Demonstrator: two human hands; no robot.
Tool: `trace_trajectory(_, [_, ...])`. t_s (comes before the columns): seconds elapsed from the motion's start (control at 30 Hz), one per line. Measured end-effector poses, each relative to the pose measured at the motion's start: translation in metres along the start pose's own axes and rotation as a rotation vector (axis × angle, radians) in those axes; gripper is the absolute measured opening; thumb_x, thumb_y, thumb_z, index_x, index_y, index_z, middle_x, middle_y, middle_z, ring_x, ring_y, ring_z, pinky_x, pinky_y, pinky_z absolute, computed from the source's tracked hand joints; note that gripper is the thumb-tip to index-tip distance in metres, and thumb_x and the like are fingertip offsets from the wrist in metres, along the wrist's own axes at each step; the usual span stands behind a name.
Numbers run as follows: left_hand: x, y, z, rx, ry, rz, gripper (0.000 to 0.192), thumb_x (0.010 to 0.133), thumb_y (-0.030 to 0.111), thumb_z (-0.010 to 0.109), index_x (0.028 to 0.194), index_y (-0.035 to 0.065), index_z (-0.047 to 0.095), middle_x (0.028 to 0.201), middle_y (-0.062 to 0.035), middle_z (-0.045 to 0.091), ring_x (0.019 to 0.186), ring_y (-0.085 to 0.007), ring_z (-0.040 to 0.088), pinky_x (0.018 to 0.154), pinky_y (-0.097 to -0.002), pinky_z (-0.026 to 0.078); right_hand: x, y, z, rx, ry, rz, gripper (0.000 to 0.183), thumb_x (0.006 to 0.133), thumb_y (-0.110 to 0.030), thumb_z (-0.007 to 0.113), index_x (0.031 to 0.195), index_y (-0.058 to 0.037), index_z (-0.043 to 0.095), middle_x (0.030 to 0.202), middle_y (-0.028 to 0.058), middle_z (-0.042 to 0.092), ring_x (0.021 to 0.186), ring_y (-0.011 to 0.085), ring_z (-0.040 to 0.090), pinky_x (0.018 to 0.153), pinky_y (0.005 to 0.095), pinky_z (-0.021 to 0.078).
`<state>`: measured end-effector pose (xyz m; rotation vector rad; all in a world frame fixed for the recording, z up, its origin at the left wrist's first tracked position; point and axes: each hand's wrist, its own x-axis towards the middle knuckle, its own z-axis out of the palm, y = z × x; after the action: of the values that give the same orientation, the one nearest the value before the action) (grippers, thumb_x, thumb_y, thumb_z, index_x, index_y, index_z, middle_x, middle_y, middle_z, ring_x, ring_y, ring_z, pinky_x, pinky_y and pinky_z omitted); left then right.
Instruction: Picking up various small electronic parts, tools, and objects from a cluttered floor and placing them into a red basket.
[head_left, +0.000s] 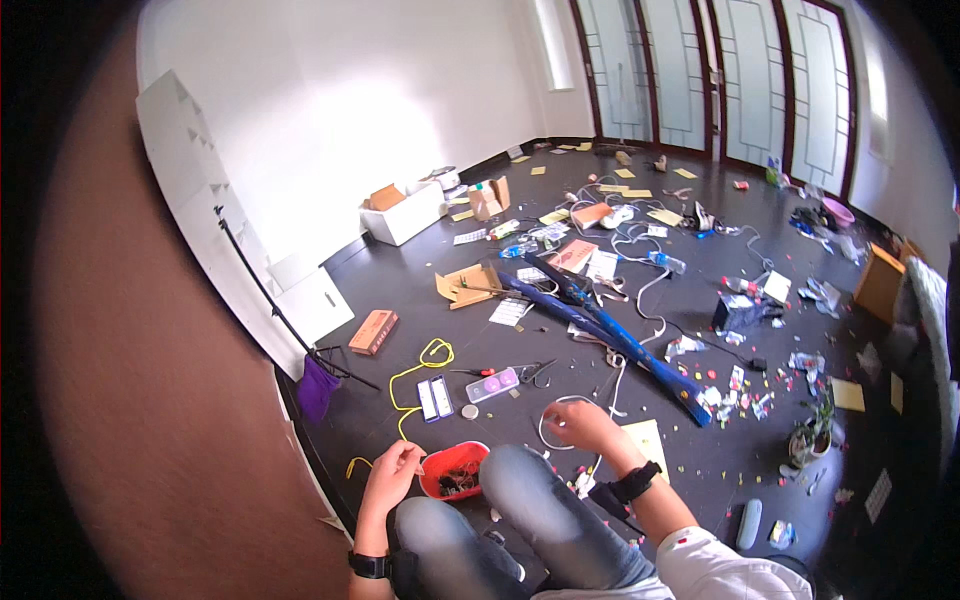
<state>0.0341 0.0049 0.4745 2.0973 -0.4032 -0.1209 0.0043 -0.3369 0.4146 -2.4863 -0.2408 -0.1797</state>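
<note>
My left hand (394, 469) is held just left of a red plastic basket (480, 448) that contains a tangle of dark and reddish small items. Its fingers are bent together, and whether they pinch anything small is unclear. My right hand (577, 424) reaches over the floor beyond my right knee, fingers curled, beside a loop of white cable (541, 435). Whether it grips the cable cannot be told. Ahead of the hands lie a clear case with pink round pieces (493, 384), scissors (538, 373), a small round whitish lid (470, 411), a phone-like object (435, 398) and a yellow cable (397, 384).
Long blue fabric bags (637, 349) stretch across the dark floor. A black tripod stand (277, 307) rises at left near white shelving (180, 165). Scattered wrappers, papers, bottles and an orange box (373, 332) surround me. A potted plant (810, 442) and a light-blue case (749, 524) are at right.
</note>
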Motion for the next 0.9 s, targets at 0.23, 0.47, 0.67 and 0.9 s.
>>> trace_trajectory(0.23, [-0.022, -0.002, 0.040, -0.114, -0.107, 0.086, 0.016, 0.093, 0.015, 0.052, 0.093, 0.0002, 0.058, 0.078, -0.0037, 0.063, 0.071, -0.0117, 0.062, 0.067, -0.0252, 0.049, -0.054, 0.004, -0.029, -0.037, 0.064, 0.095, 0.026, 0.086, -0.028, 0.052, 0.104, -0.0109, 0.060, 0.088, 0.0110, 0.068, 0.082, 0.0312, 0.065, 0.071, 0.0407, 0.0516])
trace_trajectory(0.47, [-0.040, 0.013, 0.057, -0.048, -0.120, 0.072, 0.015, 0.093, 0.014, 0.051, 0.092, 0.0006, 0.058, 0.079, -0.0037, 0.063, 0.073, -0.0121, 0.062, 0.068, -0.0253, 0.049, -0.066, -0.007, -0.040, 0.067, 0.107, 0.051, 0.024, 0.084, -0.023, 0.053, 0.101, -0.0084, 0.062, 0.086, 0.0122, 0.068, 0.081, 0.0318, 0.064, 0.073, 0.0415, 0.0509])
trace_trajectory(0.67, [-0.028, 0.040, 0.061, -0.012, -0.149, 0.044, 0.016, 0.094, 0.014, 0.051, 0.094, 0.0001, 0.058, 0.082, -0.0062, 0.063, 0.075, -0.0120, 0.061, 0.070, -0.0259, 0.049, -0.065, 0.015, -0.041, 0.160, 0.194, 0.003, 0.023, 0.084, -0.022, 0.054, 0.101, -0.0078, 0.061, 0.086, 0.0126, 0.067, 0.081, 0.0317, 0.064, 0.072, 0.0414, 0.0504])
trace_trajectory(0.9, [0.016, 0.068, 0.073, 0.010, -0.199, 0.085, 0.014, 0.094, 0.012, 0.051, 0.094, -0.0012, 0.057, 0.084, -0.0050, 0.062, 0.076, -0.0114, 0.061, 0.071, -0.0249, 0.049, -0.071, 0.058, -0.042, 0.271, 0.279, 0.147, 0.019, 0.084, -0.020, 0.055, 0.095, -0.0069, 0.062, 0.086, 0.0135, 0.066, 0.076, 0.0313, 0.064, 0.068, 0.0403, 0.0509])
